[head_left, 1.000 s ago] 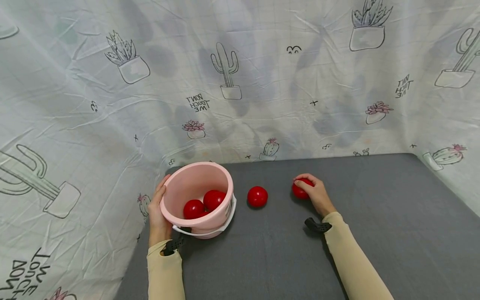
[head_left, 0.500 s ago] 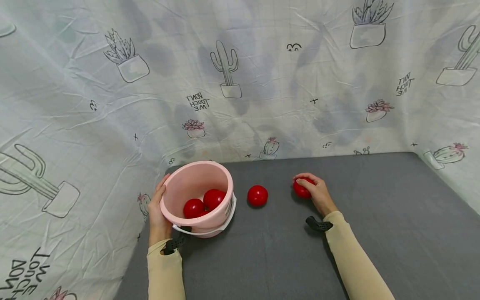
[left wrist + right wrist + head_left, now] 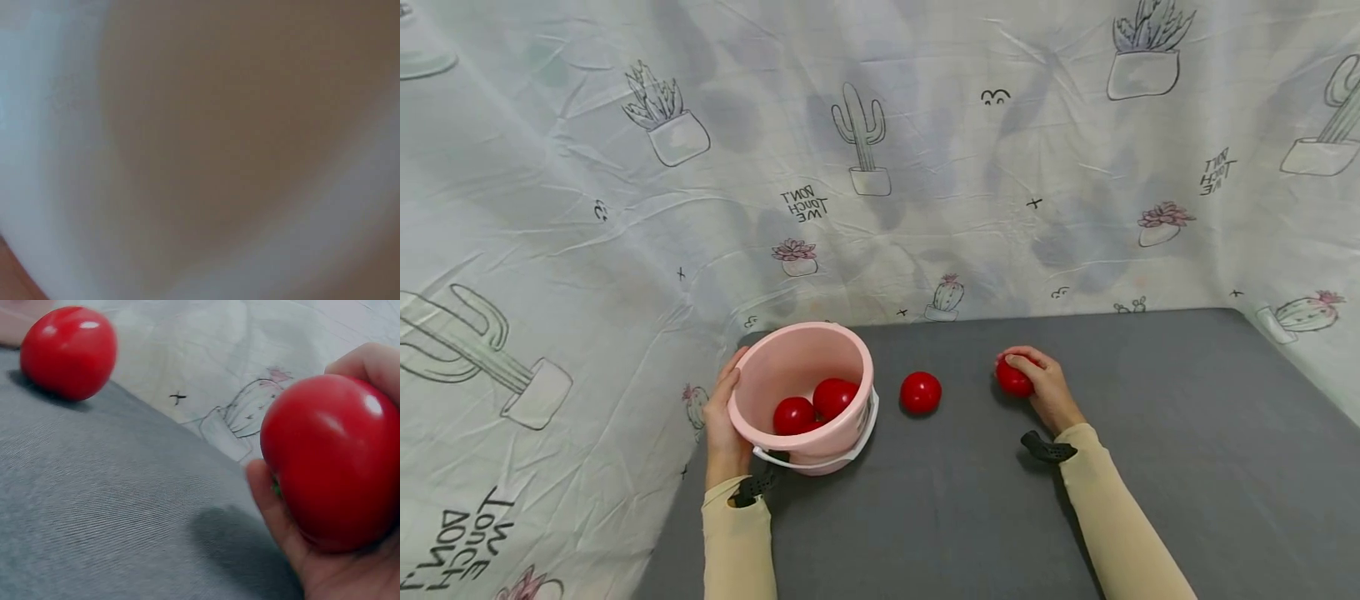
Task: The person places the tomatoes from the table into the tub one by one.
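My right hand is curled round a red tomato, my thumb on one side and fingers on the other; in the right wrist view a bit of green shows low on its side near a fingertip, and its shadow falls on the gray cloth apart from it, so I have it just above the surface. To the left of that hand, between it and the pink bucket, a second tomato sits on the cloth, touching neither. My left hand rests against the bucket's outer left side, with the fingers reaching up along the wall to just under the rim; my thumb is hidden, so I cannot tell whether that hand is gripping or only pressing. Inside, two tomatoes show plainly, one on the left and one on the right, and a sliver of red peeks out below them. The bucket's white handle hangs down round the near side. The left wrist view is filled by a pale blur. I have beige sleeves and a black wrist mount on each arm. Behind the cloth rises a whitish sheet printed with potted cacti and mirrored lettering.
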`<state>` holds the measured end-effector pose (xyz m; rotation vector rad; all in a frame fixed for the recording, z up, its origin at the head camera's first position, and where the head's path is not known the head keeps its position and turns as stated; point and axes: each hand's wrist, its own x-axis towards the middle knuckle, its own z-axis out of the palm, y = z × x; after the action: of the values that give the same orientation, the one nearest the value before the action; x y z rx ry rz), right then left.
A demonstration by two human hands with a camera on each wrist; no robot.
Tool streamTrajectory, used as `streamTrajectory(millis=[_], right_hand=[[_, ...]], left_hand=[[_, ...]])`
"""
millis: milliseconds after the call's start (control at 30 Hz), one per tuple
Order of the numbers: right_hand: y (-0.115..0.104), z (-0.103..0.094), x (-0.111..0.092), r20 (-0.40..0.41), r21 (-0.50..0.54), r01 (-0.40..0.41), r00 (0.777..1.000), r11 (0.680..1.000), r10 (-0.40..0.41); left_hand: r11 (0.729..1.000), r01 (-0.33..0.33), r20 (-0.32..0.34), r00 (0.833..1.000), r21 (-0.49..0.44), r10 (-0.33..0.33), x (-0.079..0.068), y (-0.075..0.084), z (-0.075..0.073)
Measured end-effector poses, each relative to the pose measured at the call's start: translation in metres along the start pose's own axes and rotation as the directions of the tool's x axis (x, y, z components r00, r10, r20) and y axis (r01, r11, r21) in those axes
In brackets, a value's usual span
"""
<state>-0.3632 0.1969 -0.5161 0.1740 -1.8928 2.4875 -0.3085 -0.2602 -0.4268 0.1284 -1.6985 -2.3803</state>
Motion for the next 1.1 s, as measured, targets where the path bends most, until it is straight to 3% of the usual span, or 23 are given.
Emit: streamTrajectory(millis=[133,333,567,900,1100], right_hand=[[-0.004,-0.007,-0.001,0.058,0.135,-0.032,0.998,0.99,0.024],[-0.009,-0.008,0.001,0.107,0.209,-0.07,0.993,0.975,0.048],[-0.031,0.007,0.007,0.138,0.122,-0.035,0.99,0.992,0.018],[-0.089,0.023,0.028,0.232,0.02,-0.007,0.973,1.0,0.002],[-0.12,0.034,0.037,0.237,0.003,0.015,0.971,1.0,-0.015]], left_hand=[[1.0,0.001,0.0,1.0,-0.017,-0.001,0.001,-0.001,0.001],[1.0,-0.004,0.002,1.0,-0.023,0.004,0.002,-0.002,0.001],[1.0,-0.015,0.015,1.0,-0.02,0.015,0.001,-0.002,-0.001],[1.0,-0.011,0.014,1.0,-0.02,0.011,0.0,0.0,-0.002],[1.0,-0.007,0.015,1.0,-0.006,0.007,0.0,0.0,-0.002]])
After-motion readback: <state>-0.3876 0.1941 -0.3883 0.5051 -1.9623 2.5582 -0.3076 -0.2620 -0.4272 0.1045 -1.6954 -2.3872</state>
